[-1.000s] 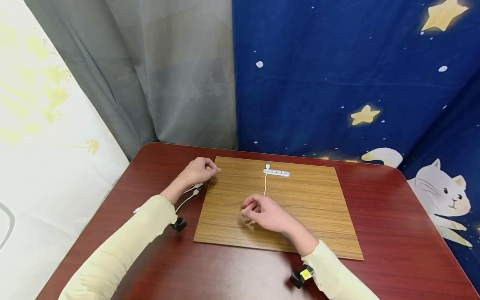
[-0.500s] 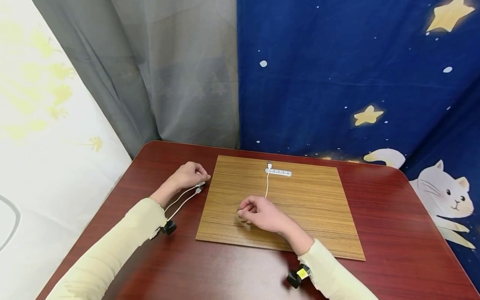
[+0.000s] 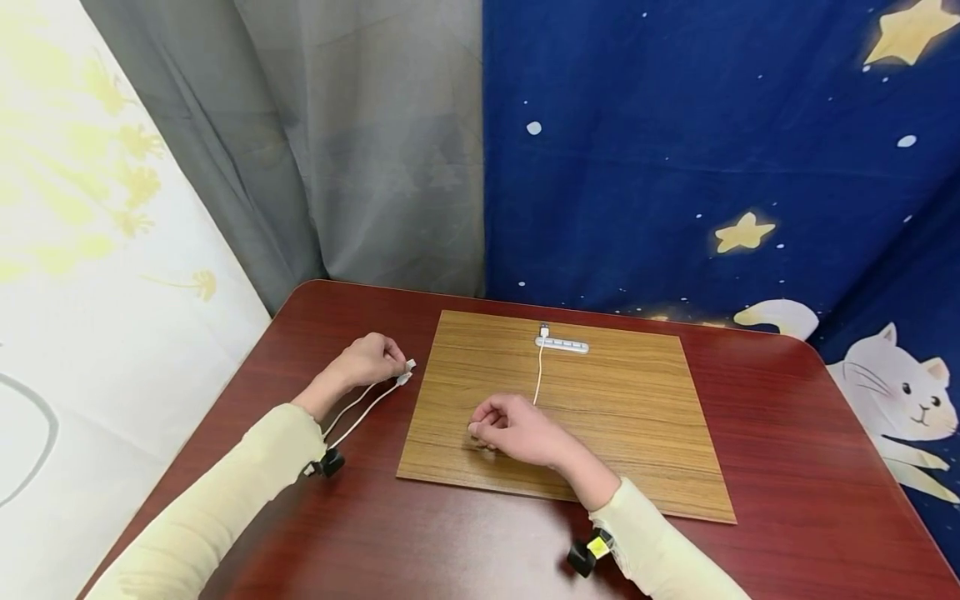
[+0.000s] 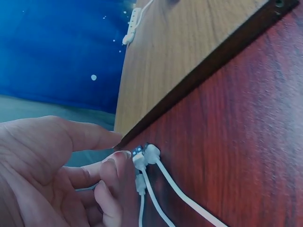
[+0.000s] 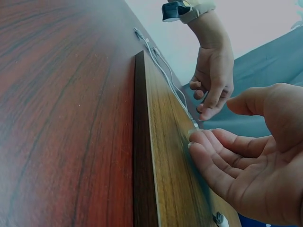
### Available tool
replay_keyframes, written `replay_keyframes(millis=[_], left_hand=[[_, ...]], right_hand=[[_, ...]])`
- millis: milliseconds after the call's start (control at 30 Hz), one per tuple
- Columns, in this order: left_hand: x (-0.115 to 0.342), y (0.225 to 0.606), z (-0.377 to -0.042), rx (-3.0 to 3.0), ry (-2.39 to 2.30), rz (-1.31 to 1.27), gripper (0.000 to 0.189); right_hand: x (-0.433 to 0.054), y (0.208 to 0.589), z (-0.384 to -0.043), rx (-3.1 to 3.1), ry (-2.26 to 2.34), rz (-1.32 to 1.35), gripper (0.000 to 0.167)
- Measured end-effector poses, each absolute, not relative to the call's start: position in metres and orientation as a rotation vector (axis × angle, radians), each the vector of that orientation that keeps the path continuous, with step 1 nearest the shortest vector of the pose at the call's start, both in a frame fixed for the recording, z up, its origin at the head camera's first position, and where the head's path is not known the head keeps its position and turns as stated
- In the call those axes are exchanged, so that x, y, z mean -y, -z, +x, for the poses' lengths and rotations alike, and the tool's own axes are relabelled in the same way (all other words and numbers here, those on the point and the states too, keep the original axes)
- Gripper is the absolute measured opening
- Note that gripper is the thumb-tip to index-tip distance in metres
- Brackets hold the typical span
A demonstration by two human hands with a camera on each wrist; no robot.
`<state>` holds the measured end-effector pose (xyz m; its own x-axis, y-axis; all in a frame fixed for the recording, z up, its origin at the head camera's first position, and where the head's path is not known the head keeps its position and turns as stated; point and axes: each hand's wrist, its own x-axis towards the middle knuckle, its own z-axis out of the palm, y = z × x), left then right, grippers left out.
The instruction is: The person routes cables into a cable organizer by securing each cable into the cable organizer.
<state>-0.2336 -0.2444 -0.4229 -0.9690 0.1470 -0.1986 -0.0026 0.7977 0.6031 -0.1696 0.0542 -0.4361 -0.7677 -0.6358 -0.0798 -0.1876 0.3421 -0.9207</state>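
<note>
At the left of the table, my left hand (image 3: 367, 358) reaches over white USB cables (image 3: 363, 417), fingertips right at their plugs. In the left wrist view the plugs (image 4: 152, 153) lie bunched just beyond the fingertips, with a gap between thumb and fingers. My right hand (image 3: 521, 429) hovers over the wood-grain board (image 3: 622, 417), fingers loosely curled, nothing in them. At the board's far edge sits a white slotted cable holder (image 3: 573, 346). One USB plug (image 3: 544, 332) rests at its left end, its white cable running down behind the right hand.
The board lies on a dark red table (image 3: 450, 542), its raised edge (image 4: 189, 82) close beside the plugs. A grey curtain (image 3: 390, 167) and a blue starry curtain (image 3: 637, 167) hang behind the table. Black wrist cameras (image 3: 581, 557) stick out below the sleeves.
My left hand has moved from the board's upper left corner back and down to the cable plugs. My right hand stays almost still. The view has shifted slightly.
</note>
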Motion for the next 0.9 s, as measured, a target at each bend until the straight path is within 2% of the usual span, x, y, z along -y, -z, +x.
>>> replay_keyframes(millis=[233,467,900], left_hand=[[0.246,0.427,-0.227,-2.825,-0.757,0.122,0.007],[0.243,0.434,-0.223,-2.875,-0.684,0.091,0.021],[0.237,0.433,-0.222,-2.893,-0.573,0.066,0.034]], right_hand=[[-0.05,0.439,-0.17,-2.192,1.384,-0.754,0.015],[-0.043,0.437,-0.169,-2.215,1.34,-0.765,0.012],[-0.032,0.434,-0.168,-2.186,1.359,-0.788,0.012]])
